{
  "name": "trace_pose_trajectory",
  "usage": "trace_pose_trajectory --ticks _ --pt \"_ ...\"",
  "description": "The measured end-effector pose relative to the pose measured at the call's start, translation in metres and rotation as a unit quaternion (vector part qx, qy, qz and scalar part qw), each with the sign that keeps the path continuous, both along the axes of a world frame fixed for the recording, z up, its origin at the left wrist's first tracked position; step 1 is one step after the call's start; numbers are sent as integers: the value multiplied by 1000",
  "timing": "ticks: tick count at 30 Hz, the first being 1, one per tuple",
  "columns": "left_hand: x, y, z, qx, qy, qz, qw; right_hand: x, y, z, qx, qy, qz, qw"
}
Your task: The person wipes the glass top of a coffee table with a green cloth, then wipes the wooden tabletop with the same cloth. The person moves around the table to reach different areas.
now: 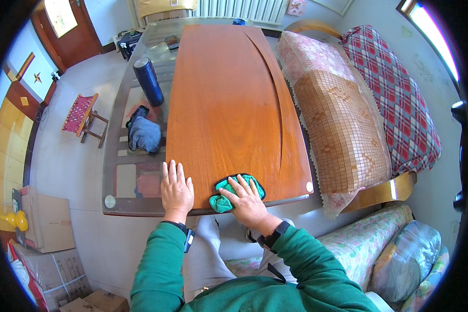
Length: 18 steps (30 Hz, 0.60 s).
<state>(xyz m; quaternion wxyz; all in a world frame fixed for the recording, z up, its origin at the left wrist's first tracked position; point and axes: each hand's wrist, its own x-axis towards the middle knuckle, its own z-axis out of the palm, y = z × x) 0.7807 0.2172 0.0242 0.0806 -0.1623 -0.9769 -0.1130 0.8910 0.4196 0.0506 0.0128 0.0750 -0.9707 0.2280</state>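
A reddish-brown wooden panel [226, 109] with a long curved groove near its right side lies on a glass-topped table [119, 167]. My right hand [247, 201] presses a folded green cloth with black edging [222, 203] flat on the panel's near edge, fingers spread over it. To its left, my left hand [177, 191] rests palm down at the panel's near left corner, with nothing in it. Left of the panel, on the glass, are a crumpled blue-grey cloth [144, 132] and a dark blue cylindrical flask [148, 82], which stands upright.
A phone-like dark object [172, 42] lies at the table's far left. A sofa with a tiled seat mat [341, 132] stands right of the table. A small folding stool [82, 115] is on the floor at left, and cardboard boxes [48, 220] are at lower left.
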Motion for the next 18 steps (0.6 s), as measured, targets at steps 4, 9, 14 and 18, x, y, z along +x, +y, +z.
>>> trace_pose_trajectory --ticks 4,9,14,18 --pt "-1 -1 3 11 -22 -1 1000 -49 29 -13 48 11 -18 999" --pt "0 1 8 -1 -42 3 999 -154 82 -22 97 -43 -92 990" --pt "-1 1 10 -4 -37 -2 999 -228 113 -23 102 -66 -159 980" --pt "-1 2 8 3 -19 -5 1000 -227 118 -26 99 -63 -150 982"
